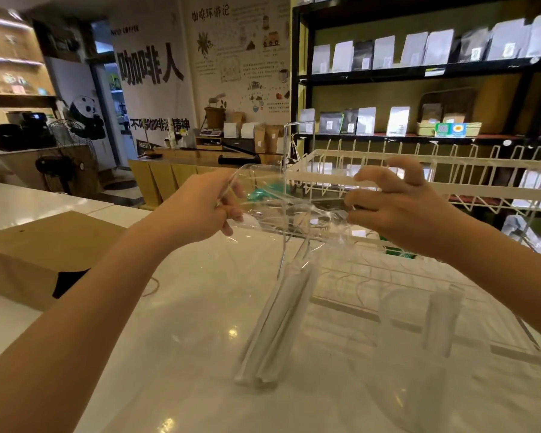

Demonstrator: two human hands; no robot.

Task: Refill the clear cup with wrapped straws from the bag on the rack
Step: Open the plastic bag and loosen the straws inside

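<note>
Paper bag [35,254]: I see a brown one lying on the white tabletop [185,307] at far left, well apart from my work.
Left hand [206,207]: I have its fingers curled, pinching the left edge of the clear plastic bag [281,210] up in the air.
Plastic bag: I hold it stretched between both hands above the tabletop, its mouth pulled wide; the lower part hangs down and toward me.
Wrapped straws [275,323]: I count a few white paper-wrapped ones inside the hanging part of the bag, slanting down to the left; motion blur keeps me from an exact count.
Right hand [397,207]: its fingers are curled too, gripping the bag's right edge, just in front of the white wire rack [450,189].
Clear cup [419,345]: it stands on the tabletop at lower right, beside the rack's base, with what looks like a wrapped straw or two upright inside; too blurred to be sure.
</note>
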